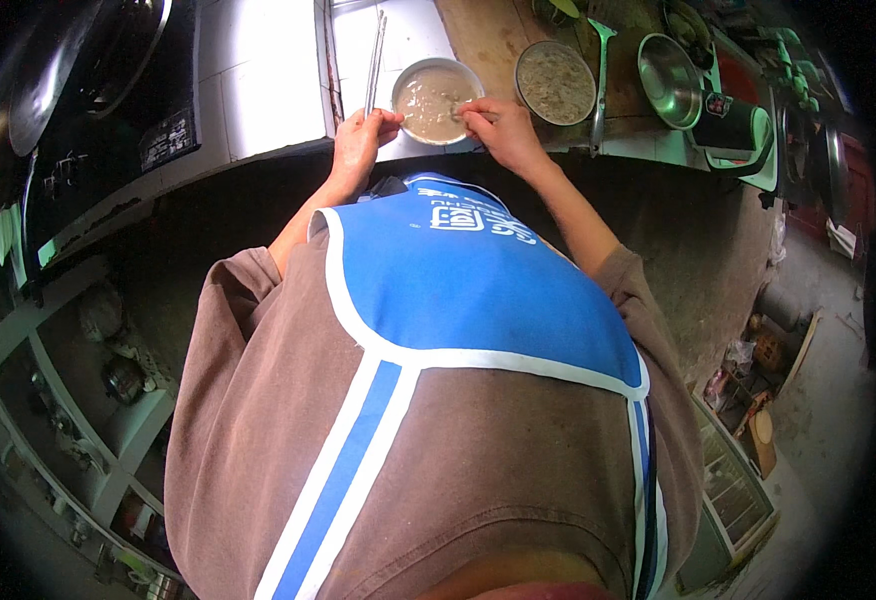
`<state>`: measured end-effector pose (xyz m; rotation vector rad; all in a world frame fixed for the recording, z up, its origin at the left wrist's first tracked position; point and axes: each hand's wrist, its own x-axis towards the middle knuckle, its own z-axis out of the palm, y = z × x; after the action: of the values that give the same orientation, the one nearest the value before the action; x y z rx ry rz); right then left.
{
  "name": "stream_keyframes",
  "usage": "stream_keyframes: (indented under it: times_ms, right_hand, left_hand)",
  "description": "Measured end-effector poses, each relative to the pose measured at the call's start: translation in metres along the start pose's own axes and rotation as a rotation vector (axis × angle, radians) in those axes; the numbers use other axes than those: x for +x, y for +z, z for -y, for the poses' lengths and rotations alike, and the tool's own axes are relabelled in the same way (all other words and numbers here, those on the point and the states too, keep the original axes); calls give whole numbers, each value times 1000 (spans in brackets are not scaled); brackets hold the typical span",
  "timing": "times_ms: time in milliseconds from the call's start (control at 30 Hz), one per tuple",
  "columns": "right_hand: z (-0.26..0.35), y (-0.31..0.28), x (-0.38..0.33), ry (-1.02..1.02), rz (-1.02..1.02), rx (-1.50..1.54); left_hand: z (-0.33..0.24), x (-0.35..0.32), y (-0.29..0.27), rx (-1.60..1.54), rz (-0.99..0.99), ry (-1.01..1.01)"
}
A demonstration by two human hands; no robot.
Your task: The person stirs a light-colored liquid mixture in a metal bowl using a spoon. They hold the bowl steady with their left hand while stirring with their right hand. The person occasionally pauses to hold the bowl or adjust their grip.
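Working at a white-rimmed bowl (436, 61) of greyish-brown liquid (423, 95), set on the surface (418, 30) close to its near edge. Bringing the fingertips of the left hand (358, 147) up to the left rim of the bowl, thumb and fingers drawn close together in the grip. Cannot tell from this view about any pinch on the rim itself. Reaching over the right rim of the bowl with the right hand (506, 132), its grip narrowed to bunched fingertips above the liquid. Showing a small thin greyish thing (456, 113) by those fingertips, too little of it to name or to settle as held.

Can see a pair of slim straight sticks (375, 65) just left of the bowl, running from beside the left hand to beyond the bowl's far rim. Cannot tell about any hold on them. Can see also, right of the bowl, a round dish (548, 122) with lumpy grey-brown contents (556, 85), then a long utensil (600, 80) with a pale green end, then a shiny metal bowl (663, 85). Wearing a blue apron (478, 300) with white trim on the near side of the white-rimmed bowl.
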<state>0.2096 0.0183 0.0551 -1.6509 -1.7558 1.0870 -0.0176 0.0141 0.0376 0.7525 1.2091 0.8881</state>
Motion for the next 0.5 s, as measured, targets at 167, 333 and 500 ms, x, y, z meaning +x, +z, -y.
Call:
stream_keyframes:
  times_ms: [167, 333, 500]
  right_hand:
    - [14, 13, 15, -90, -69, -54]
    - [18, -5, 23, -214, -97, -197]
    - [0, -21, 12, -248, -18, -178]
  left_hand:
    - [0, 0, 0, -6, -10, -15]
    - [-3, -1, 1, 1, -7, -16]
    - [-1, 0, 0, 1, -3, -12]
